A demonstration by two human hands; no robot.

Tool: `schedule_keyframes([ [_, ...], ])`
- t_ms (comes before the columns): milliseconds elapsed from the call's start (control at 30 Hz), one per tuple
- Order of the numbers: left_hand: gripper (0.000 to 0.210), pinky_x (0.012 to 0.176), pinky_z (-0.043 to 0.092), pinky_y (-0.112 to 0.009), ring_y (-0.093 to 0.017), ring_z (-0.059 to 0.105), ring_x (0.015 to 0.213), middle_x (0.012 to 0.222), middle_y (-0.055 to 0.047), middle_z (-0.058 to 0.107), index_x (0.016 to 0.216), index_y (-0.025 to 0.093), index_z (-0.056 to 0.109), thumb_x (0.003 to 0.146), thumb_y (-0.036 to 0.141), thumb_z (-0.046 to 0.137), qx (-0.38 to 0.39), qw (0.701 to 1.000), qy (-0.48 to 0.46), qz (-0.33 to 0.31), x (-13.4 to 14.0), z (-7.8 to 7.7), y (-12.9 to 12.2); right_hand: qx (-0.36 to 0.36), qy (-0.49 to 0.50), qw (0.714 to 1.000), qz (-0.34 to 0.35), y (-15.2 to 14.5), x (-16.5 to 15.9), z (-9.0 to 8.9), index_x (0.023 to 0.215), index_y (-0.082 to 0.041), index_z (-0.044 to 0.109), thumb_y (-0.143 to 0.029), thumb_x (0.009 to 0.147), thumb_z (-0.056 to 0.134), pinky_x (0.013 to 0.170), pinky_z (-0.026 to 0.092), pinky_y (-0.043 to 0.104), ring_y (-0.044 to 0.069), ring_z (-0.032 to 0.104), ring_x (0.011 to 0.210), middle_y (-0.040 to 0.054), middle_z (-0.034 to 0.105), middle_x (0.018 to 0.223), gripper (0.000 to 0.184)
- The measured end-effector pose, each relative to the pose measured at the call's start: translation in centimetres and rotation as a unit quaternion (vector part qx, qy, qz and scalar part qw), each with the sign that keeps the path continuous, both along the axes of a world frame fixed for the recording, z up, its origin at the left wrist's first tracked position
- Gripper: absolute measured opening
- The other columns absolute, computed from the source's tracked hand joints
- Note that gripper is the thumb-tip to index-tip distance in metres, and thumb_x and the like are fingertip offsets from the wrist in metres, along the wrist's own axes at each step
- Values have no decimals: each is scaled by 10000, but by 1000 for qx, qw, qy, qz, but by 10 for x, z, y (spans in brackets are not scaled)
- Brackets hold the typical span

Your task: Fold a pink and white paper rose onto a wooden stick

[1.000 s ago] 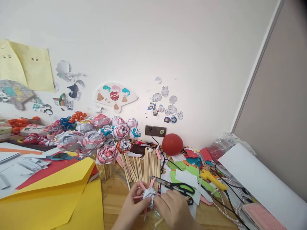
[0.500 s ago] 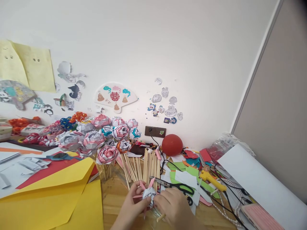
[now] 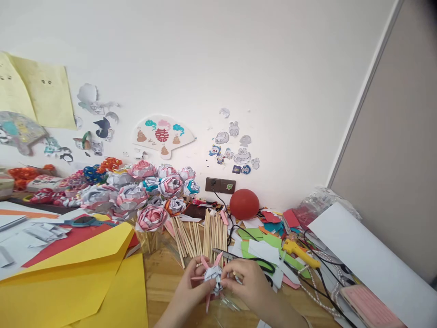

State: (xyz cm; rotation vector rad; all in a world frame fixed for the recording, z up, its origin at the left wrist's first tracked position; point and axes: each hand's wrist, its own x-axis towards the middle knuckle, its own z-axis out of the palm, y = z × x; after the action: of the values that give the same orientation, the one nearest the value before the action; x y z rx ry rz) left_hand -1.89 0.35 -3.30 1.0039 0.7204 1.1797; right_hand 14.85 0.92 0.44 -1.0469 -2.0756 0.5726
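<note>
Near the front of the wooden table, my left hand (image 3: 194,288) is closed around a paper flower (image 3: 213,276). The flower has a folded white centre, with narrow pink petals sticking out around it. My right hand (image 3: 248,283) is beside it, thumb and index finger pinched at the flower's right edge. A short light-coloured end of a wooden stick (image 3: 235,274) shows between the right fingers; the rest of it is hidden. Behind the right hand lie scissors (image 3: 264,265) with black and green handles, partly covered by it. Some clear thin sticks (image 3: 231,304) rest below the hands.
A row of wooden sticks (image 3: 215,234) lies ahead of the hands. Finished paper flowers (image 3: 152,217) stand at left behind yellow paper (image 3: 64,282). On the right are paper scraps (image 3: 262,248), a yellow glue gun (image 3: 300,253) with cable, a bead string and a red balloon (image 3: 244,204).
The wooden stick, which pointed down below my right hand, now shows only its end between the fingers. My right thumb and index finger have come to a pinch at the flower's edge.
</note>
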Motion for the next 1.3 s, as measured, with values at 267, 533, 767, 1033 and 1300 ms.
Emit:
schedule_keyframes([
  [267, 420, 635, 534, -366, -163, 629, 635, 733, 17, 641, 843, 211, 459, 591, 322, 775, -14, 1000, -11, -14, 2, 2, -1, 124, -52, 991, -23, 1, 0, -2, 681, -169, 602, -239, 779, 579, 461, 286, 203, 100, 449, 496, -32, 521, 546, 123],
  [533, 474, 604, 546, -339, -134, 598, 612, 704, 31, 616, 813, 204, 473, 519, 382, 799, -31, 999, -10, 14, 4, 7, -4, 513, -181, 836, -76, -13, -1, -4, 816, -145, 581, -169, 890, 413, 474, 209, 286, 146, 392, 474, -4, 477, 524, 185],
  [767, 475, 543, 513, -256, -119, 585, 563, 669, 48, 597, 787, 214, 453, 513, 399, 793, -11, 999, 27, 16, 4, 11, -4, 459, -193, 867, -13, -8, -1, -3, 774, -159, 571, -159, 916, 322, 462, 240, 278, 142, 422, 487, -1, 486, 532, 287],
  [1033, 470, 602, 531, -314, -155, 614, 639, 771, 16, 617, 837, 230, 435, 556, 412, 765, 3, 999, 43, 10, 1, 8, -3, 366, -94, 925, -41, -3, -2, -5, 669, -183, 545, -299, 936, 337, 476, 294, 250, 122, 462, 498, -6, 521, 547, 358],
  [1300, 445, 590, 528, -317, -165, 634, 622, 791, 12, 621, 840, 232, 425, 585, 392, 752, 11, 999, 46, 1, -1, 1, 2, 268, -78, 960, 3, 0, 1, -4, 651, -189, 533, -407, 939, 281, 491, 299, 241, 117, 493, 522, -10, 568, 582, 440],
])
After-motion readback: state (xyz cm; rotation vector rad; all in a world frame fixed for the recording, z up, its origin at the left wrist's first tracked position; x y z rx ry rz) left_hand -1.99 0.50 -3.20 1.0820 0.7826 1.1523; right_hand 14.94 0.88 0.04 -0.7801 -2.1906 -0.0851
